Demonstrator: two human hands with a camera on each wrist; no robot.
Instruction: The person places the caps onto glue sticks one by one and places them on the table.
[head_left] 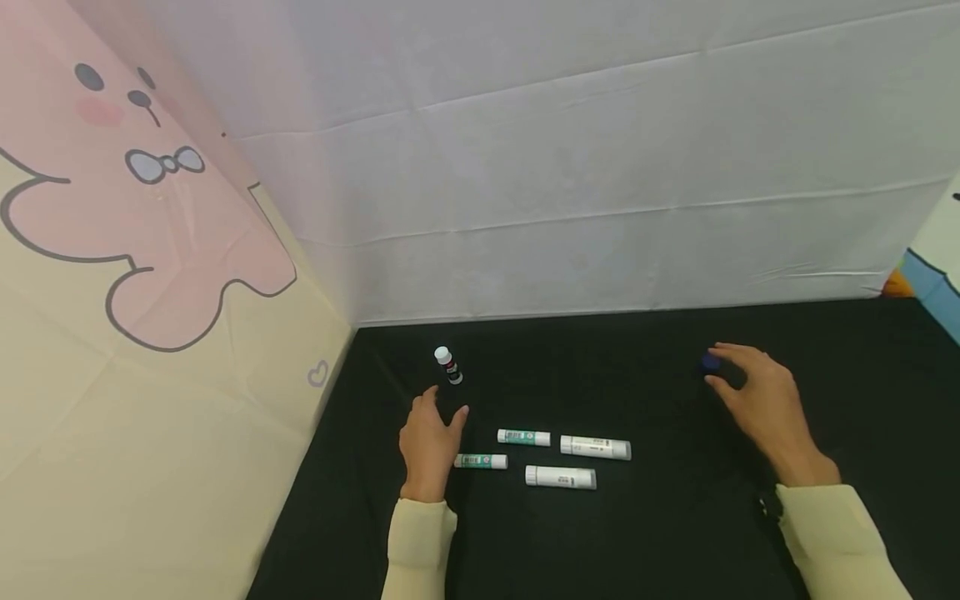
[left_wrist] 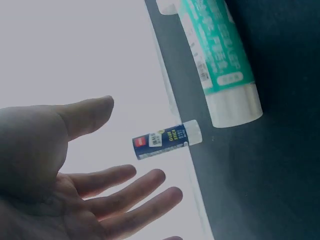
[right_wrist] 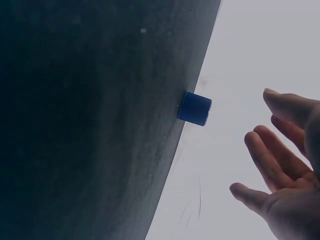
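Note:
A small glue stick [head_left: 452, 369] with a dark label stands upright on the black tabletop, at the left. Just in front of it is my left hand [head_left: 427, 446], thumb and fingers spread; in the left wrist view a gap shows between them and the glue stick [left_wrist: 160, 142]. One green-labelled glue stick [head_left: 481, 462] lies beside this hand, its near end partly covered. Far to the right, a short blue cylinder [head_left: 709, 362] sits on the table. My right hand [head_left: 765, 404] reaches toward it with fingers apart, and the right wrist view shows space between fingertips and blue cylinder [right_wrist: 195, 108].
Another green-labelled glue stick [head_left: 523, 437] and two larger white glue sticks, one behind [head_left: 596, 447] and one nearer [head_left: 560, 477], lie mid-table. A white cloth [head_left: 570, 192] hangs along the back edge. Patterned cloth [head_left: 187, 400] borders the left side.

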